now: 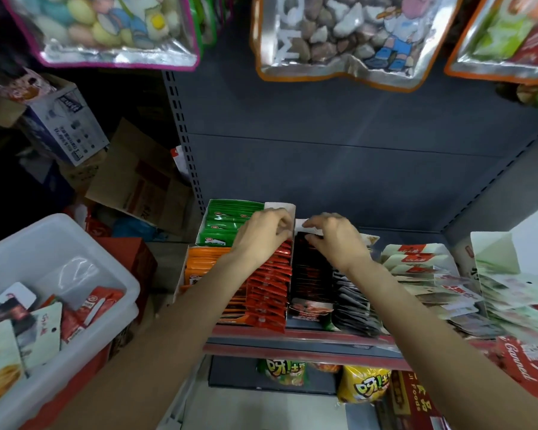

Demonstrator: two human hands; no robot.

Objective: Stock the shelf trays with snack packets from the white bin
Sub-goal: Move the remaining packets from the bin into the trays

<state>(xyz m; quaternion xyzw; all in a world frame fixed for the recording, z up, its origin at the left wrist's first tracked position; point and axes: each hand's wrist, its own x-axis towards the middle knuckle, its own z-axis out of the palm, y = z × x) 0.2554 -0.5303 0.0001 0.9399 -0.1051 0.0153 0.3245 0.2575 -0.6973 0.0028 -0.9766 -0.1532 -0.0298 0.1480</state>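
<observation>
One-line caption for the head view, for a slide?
Both hands at the back of the red and black packet rows; white bin left.

Mid-frame trays hold green packets, orange packets, red packets and black packets. The bin at lower left is white. The shelf back is dark grey. Yellow bags sit at the bottom.

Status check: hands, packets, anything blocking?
Left hand on red packets, right hand on black packets, grip unclear. White bin still stocked. Nothing blocking.
</observation>
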